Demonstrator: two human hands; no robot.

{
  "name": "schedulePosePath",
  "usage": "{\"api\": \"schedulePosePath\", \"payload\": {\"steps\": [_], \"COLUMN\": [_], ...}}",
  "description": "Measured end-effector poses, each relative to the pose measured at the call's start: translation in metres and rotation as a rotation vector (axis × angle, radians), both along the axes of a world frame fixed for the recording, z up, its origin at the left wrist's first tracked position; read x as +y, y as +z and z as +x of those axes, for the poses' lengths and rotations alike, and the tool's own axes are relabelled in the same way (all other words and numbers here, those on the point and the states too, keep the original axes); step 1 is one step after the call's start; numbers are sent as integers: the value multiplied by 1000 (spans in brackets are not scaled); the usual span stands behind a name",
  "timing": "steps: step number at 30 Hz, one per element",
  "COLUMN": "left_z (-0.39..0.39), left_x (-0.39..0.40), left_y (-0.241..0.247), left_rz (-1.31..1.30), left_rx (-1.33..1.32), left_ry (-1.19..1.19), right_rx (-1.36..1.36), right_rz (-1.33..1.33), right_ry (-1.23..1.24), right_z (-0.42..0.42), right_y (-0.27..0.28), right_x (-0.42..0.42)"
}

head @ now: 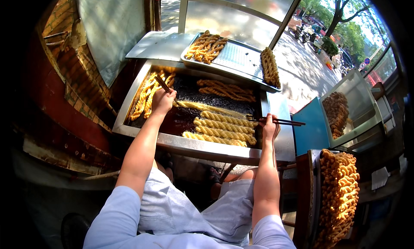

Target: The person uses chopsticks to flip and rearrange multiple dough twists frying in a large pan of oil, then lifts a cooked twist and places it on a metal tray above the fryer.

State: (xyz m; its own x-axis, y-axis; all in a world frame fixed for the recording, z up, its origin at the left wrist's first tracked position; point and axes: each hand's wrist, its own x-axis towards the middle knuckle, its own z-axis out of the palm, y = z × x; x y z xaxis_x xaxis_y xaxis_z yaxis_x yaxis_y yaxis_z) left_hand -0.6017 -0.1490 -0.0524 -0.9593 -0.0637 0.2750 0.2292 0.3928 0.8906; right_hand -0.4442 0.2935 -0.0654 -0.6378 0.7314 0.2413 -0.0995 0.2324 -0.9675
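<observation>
My left hand point(163, 101) grips a pair of dark chopsticks point(162, 83) over the left half of a metal fryer point(207, 147) filled with dark oil. My right hand point(270, 127) holds a second pair of chopsticks point(289, 122) at the fryer's right rim. Between the hands a long pale dough twist point(210, 108) stretches across the oil, its right end at the right chopsticks' tips. Several pale twists point(226, 130) lie side by side nearer to me. Browner twists point(226, 90) float at the back, and golden ones point(145, 97) are gathered at the left.
Behind the fryer, a perforated metal tray point(241, 56) bears fried twists point(207, 47) at its left and a stack point(270, 68) at its right. A glass-sided case point(351, 106) with more twists stands at right. A tall heap of twists point(338, 190) sits near my right side.
</observation>
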Motion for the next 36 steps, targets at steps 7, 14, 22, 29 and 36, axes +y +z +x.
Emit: {"api": "schedulePosePath", "payload": {"steps": [7, 14, 22, 29, 36], "left_z": [-6, 1, 1, -1, 3], "left_x": [-5, -1, -2, -1, 0], "left_y": [-9, 2, 1, -2, 5], "left_rz": [0, -27, -34, -44, -40], "left_rx": [63, 54, 55, 53, 33], "left_ry": [-13, -13, -16, -13, -19], "right_rx": [-4, -5, -19, -8, 5], "right_rz": [21, 18, 27, 21, 1], "right_ry": [2, 1, -1, 3, 2], "right_z": [-2, 0, 1, 0, 1], "right_y": [0, 0, 1, 0, 2], "right_x": [-2, -1, -3, -2, -4]}}
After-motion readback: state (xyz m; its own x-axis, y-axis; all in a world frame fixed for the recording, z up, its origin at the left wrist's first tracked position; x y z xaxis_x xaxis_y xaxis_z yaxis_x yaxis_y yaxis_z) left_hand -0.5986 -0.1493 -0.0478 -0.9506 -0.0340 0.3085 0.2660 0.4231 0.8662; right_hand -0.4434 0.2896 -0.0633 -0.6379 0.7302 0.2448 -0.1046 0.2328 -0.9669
